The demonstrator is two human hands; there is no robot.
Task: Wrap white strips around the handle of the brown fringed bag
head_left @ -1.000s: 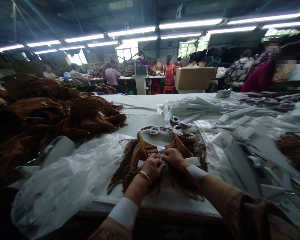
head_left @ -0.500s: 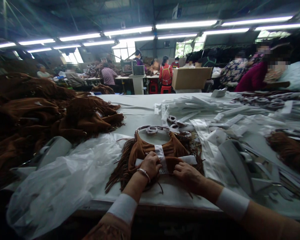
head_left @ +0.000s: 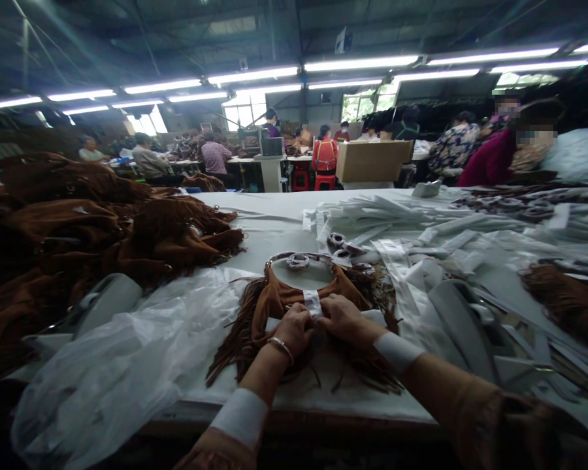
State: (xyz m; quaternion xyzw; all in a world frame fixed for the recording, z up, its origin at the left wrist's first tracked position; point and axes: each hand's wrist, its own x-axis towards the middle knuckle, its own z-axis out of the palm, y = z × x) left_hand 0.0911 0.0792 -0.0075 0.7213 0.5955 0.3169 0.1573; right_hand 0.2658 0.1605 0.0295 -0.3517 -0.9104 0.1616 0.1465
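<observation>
Whereas half a second back the hands lay apart, now drawn together again over the middle of the brown fringed bag (head_left: 274,307). Left hand (head_left: 294,329) curled shut, fingertips pinched on the white paper band (head_left: 312,301) wrapped across the bag's front; a thin bangle (head_left: 280,344) at the wrist. Right hand (head_left: 345,318) closed too, come in from 3 o'clock to meet the left, knuckles touching it, gripping the same band just at its lower end. Judging by that, back to working the band: pressing or fastening it around the bag rather than smoothing the leather beside it. Exact finger hold hidden under the knuckles.

Bag flat on the white table (head_left: 274,228), at 12 o'clock from the hands, fringe spilling out toward 8 and 4 o'clock, ring handle (head_left: 298,260) at its far side. At 9 o'clock, crumpled clear plastic bags (head_left: 127,352); beyond them, toward 10 o'clock, a heap of more brown fringed bags (head_left: 102,228). At 2 to 3 o'clock, a spread of loose white paper strips (head_left: 445,261). Far across the room, other people seated at benches, and a cardboard box (head_left: 372,160) at 12 o'clock.
</observation>
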